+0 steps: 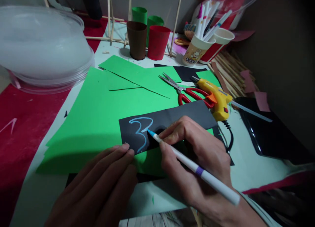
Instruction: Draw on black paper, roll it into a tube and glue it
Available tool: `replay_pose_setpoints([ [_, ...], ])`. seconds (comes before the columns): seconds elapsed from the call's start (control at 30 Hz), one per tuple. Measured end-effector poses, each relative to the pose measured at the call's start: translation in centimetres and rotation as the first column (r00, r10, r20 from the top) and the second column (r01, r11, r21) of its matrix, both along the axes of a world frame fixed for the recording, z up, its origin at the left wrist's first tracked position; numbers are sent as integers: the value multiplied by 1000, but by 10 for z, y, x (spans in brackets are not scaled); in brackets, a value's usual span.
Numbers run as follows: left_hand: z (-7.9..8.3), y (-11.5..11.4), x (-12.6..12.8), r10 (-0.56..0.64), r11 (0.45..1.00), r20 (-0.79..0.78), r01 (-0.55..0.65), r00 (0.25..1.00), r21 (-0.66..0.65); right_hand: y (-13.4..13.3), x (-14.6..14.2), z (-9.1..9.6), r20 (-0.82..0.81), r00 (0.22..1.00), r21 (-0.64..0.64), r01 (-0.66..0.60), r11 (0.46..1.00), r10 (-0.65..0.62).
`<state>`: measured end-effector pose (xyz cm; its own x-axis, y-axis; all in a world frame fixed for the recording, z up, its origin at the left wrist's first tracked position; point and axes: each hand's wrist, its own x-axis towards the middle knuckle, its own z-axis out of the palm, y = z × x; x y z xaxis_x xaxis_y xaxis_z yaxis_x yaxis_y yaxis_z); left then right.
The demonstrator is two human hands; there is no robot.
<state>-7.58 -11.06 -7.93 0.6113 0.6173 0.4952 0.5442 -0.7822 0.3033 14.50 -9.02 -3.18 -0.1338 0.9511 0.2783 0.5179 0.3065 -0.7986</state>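
Note:
A black paper strip (182,115) lies on green paper sheets (98,112) in the middle of the table. A light blue outline shaped like a 3 (140,132) is drawn on its left end. My right hand (197,154) pinches a white marker (197,169) with a blue tip, and the tip touches the strip beside the outline. My left hand (103,184) lies flat with fingers stretched out, its fingertips pressing the strip's lower left corner.
Red-handled scissors (189,91) and a yellow glue gun (216,97) lie just behind the strip. Brown, red and green paper cups (147,36) and cups of markers (204,40) stand at the back. A clear plastic dome (41,46) sits far left, a black tablet (270,132) at right.

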Motion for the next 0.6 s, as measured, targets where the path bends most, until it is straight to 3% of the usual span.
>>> replay_pose_setpoints([
  [0.23,1,-3,-1,17,1000,17,-16,1000,-18,-3,3,-1,34,998,41,59,997,-60],
  [0.6,6,-2,2,29,996,20,-27,999,-89,-20,6,-3,-3,999,63,38,997,-38],
])
